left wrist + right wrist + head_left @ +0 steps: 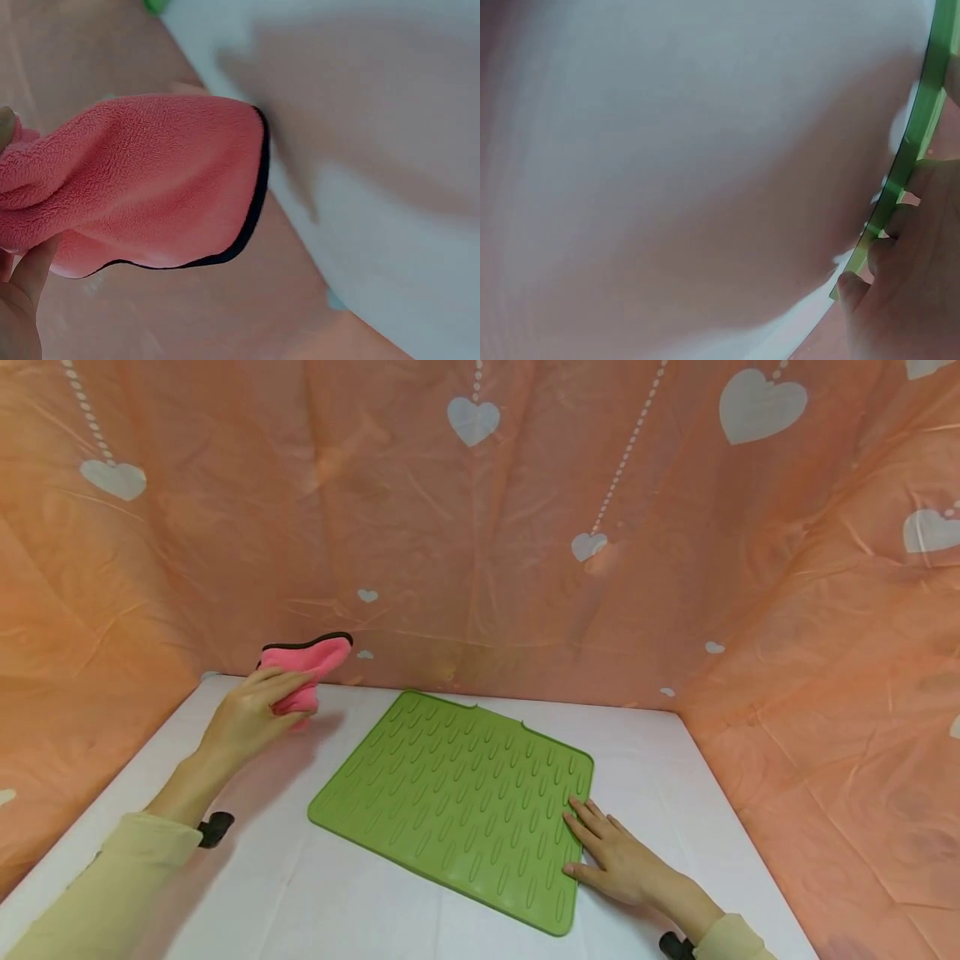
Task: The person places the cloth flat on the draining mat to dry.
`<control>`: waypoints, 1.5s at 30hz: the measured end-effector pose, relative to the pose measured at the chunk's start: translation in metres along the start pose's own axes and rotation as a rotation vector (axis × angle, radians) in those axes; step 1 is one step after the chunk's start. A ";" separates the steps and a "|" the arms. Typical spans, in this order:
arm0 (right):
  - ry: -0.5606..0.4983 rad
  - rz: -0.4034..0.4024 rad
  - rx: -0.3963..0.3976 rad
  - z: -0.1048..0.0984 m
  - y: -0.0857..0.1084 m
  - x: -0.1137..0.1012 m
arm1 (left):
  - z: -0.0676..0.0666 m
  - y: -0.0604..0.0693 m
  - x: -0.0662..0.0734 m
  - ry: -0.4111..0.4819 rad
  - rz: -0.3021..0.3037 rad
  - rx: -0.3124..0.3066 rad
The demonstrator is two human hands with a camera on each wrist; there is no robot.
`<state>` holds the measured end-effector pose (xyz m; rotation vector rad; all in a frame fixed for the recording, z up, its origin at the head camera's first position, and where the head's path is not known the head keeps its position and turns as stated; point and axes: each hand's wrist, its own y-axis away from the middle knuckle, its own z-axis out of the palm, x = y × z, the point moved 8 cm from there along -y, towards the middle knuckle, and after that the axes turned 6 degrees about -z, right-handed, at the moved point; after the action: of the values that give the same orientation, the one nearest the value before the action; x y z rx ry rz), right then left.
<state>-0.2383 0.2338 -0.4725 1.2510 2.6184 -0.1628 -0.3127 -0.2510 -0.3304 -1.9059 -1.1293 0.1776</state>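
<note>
While the left hand (pixel 251 714) pinches one pink plush cloth (pixel 321 658) above the left side of the white counter (pixel 247 902), the cloth's long axis slants up and rightward, its black-bordered end pointing away from the person. Next comes one green ridged mat (pixel 457 793), lying askew, its near edge slanting down rightward; its longer side is hard to tell. One right hand (pixel 618 860), fingers spread, rests on the mat's right edge.

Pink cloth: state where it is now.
In the head view, the left hand holds the pink cloth above the white table, left of the green mat.
</note>
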 end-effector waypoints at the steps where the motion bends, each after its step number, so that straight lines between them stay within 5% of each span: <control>1: 0.001 0.001 -0.001 0.000 0.000 0.000 | 0.002 -0.002 0.005 0.026 0.014 0.022; 12: 0.005 -0.001 0.003 -0.001 0.001 0.000 | 0.033 -0.024 0.073 0.137 0.213 0.082; 24: -0.011 -0.001 0.001 0.000 0.000 0.001 | 0.089 -0.024 0.139 0.232 0.334 -0.017; 27: -0.010 -0.001 -0.001 0.001 0.000 0.001 | 0.105 -0.019 0.153 0.226 0.387 -0.093; 39: -0.010 -0.004 -0.006 0.000 0.001 0.002 | 0.166 0.027 0.182 0.105 0.507 -0.574; 45: -0.017 -0.002 -0.008 -0.001 0.001 0.001 | 0.181 0.045 0.187 0.079 0.484 -0.741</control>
<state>-0.2383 0.2352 -0.4719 1.2389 2.6032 -0.1632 -0.2700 -0.0050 -0.4170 -2.8027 -0.6990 -0.0701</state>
